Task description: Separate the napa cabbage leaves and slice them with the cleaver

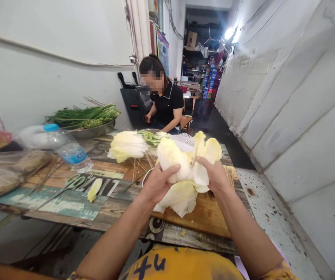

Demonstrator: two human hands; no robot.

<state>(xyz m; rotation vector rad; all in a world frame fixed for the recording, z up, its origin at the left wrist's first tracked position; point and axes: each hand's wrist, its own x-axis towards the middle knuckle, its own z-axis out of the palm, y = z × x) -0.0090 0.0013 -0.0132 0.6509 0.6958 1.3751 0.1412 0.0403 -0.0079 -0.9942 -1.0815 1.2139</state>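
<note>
- Holding a bunch of cabbage leaves in the air, we have it near us, in the middle, just above the wooden board.
- Our left hand is curled around the left side of the bunch. The thumb lies across the front of a thick white leaf.
- Our right hand is wrapped around the right side and closed on the leaves. We cannot see its fingertips.
- We think two hands are needed because the leaves are loose and floppy and would fan apart.
- The leaves look smooth and wet. They are white and stiff at the ribs, and pale yellow and frilly at the tips.
- The board is flat, brown and smooth. It lies on a table of old painted planks, so falling bits likely land on it.
- Thin pale skewers lie just past our hands, some under a second cabbage pile.
- A white basket with little holes sits behind the bunch.
- To the left lie a small leaf bit, green-handled scissors and a clear water bottle on its side.
- Farther left, long green stalks rest across a shiny metal bowl, and crinkly plastic bags sit at the edge.
- Another person sits at the far end, well apart from us.
</note>
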